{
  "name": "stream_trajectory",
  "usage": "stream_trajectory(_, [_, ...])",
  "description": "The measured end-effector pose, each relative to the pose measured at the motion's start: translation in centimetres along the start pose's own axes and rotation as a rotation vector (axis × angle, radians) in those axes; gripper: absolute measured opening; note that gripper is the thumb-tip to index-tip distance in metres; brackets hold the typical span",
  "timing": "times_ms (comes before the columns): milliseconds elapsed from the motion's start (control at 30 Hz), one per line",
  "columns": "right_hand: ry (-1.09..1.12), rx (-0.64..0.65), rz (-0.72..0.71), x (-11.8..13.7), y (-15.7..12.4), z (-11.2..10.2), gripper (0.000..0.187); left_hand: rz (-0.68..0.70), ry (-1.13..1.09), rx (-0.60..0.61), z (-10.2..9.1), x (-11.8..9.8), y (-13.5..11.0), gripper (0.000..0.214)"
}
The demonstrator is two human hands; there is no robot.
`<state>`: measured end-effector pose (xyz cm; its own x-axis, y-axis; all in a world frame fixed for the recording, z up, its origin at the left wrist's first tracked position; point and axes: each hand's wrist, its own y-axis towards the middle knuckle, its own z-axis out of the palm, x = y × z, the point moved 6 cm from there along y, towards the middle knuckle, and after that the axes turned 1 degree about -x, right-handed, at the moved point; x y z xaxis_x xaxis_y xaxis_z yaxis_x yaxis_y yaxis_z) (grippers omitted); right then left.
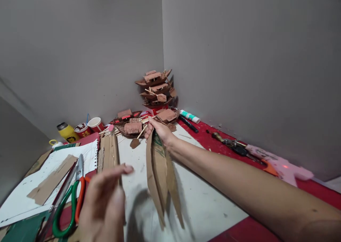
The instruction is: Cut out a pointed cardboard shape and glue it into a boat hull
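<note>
My right hand reaches far forward and pinches the top end of a long brown cardboard boat hull, which hangs down towards me above the white sheet. My left hand hovers near the bottom left, blurred, fingers loosely spread, holding nothing; it is just right of the scissors with green and orange handles. A stack of finished brown model boats stands in the corner beyond my right hand. A small boat with a ribbed roof lies left of that hand.
Corrugated cardboard strips and white paper lie at left. A yellow bottle and two red paper cups stand by the left wall. A glue stick, black marker, keys and pink glue gun lie on the red mat.
</note>
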<state>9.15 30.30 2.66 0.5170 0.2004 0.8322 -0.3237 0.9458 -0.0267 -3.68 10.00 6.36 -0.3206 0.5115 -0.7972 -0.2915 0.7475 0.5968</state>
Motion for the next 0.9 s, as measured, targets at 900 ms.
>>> stream_trajectory(900, [-0.872,0.368,-0.179,-3.2,-6.6,5.3,0.02,-0.591,-0.245,-0.026,1.4,6.3,2.4,0.039])
